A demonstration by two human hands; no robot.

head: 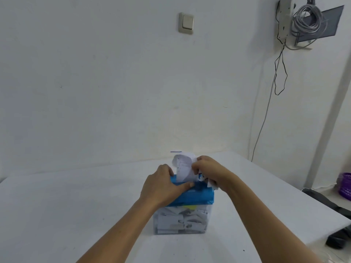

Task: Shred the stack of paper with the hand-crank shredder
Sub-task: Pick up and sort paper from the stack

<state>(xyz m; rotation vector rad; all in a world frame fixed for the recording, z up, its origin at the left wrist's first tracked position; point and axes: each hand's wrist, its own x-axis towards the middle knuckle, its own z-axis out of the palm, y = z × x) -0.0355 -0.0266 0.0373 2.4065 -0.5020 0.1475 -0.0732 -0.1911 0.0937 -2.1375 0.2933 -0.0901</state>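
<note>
White walls and a white worktop (76,205) frame a person's two bare arms reaching forward to a hand-crank shredder (197,196), which stands near the middle of the worktop. The shredder has a blue top and sits on a clear bin (180,223) packed with strips and pieces of cut paper.

A crumpled sheet of printed paper (183,168) stands upright in the slot along the far side of the blue top. The left hand (163,185) lies over the top's left end, its fingers bent over the far edge just beside the sheet and its thumb stretched straight along the blue surface, clasping the shredder. The right hand (210,169) is at the right end of the slot, fingers curled tight around the sheet's right edge. More white scraps poke out beneath its palm. The crank itself cannot be made out behind this hand.

On the wall above, a beige light switch (186,23) is mounted at centre. At upper right, a coil of grey cable (309,19) hangs beside a power strip (284,18), with thin cords trailing down the corner. On the floor to the right sit a purple basket (344,186) and a dark object (322,200) too blurred to identify.
</note>
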